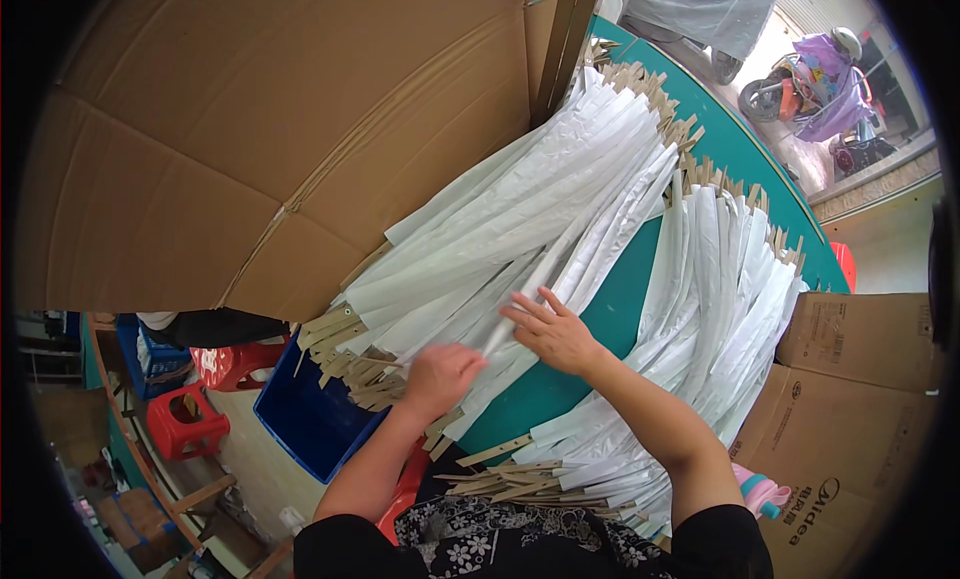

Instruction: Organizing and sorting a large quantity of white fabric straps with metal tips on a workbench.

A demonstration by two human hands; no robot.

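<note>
Two heaps of long white sleeves lie on the green table, with flat tan slat ends poking out at both ends: a left heap and a right heap. My left hand, slightly blurred, is closed at the near end of the left heap around a white-sleeved slat; a thin tan end juts out beside the fist. Past it, my right hand lies over the same sleeve with fingers stretched and spread. Whether its palm presses on the sleeve is hidden.
A large cardboard sheet stands along the left. The green table top shows between the heaps. Below its left edge are a blue bin and red stools. A cardboard box and pink bottle are at right.
</note>
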